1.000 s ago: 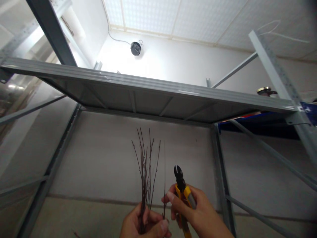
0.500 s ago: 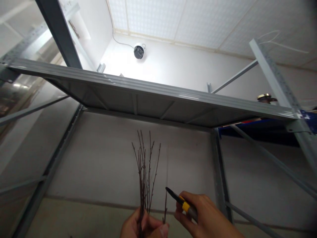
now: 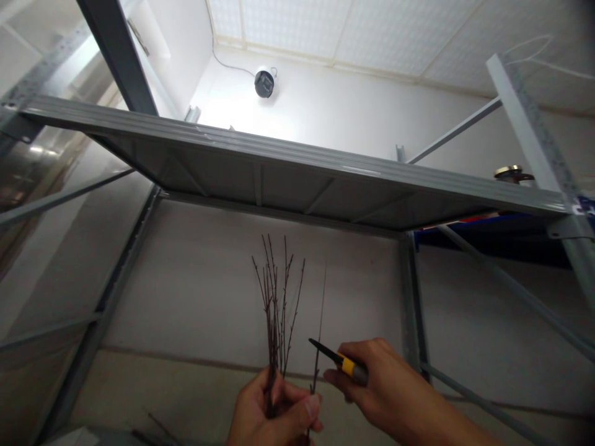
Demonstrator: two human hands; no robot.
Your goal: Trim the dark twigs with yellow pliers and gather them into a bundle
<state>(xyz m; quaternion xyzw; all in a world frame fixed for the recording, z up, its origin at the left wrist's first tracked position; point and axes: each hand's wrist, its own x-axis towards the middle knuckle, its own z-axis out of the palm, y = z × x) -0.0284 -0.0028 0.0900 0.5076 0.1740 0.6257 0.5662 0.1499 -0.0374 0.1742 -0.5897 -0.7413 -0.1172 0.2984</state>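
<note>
My left hand (image 3: 274, 412) is at the bottom centre, closed around a bunch of thin dark twigs (image 3: 277, 310) that stand upright. A separate single twig (image 3: 320, 334) rises from between its thumb and fingers just to the right. My right hand (image 3: 381, 384) is closed on yellow-handled side cutters (image 3: 339, 360). The cutters lie almost level, and their black tip points left and meets the single twig.
A grey metal shelf (image 3: 288, 167) spans the view overhead on grey rack uprights (image 3: 411, 297). A security camera (image 3: 264, 82) hangs on the white wall above. A round metal object (image 3: 511, 173) sits on the shelf at right. Loose twigs (image 3: 153, 430) lie at bottom left.
The cutters tipped from upright to nearly level and their tip moved left to the single twig. Both hands and the twigs have risen a little in view.
</note>
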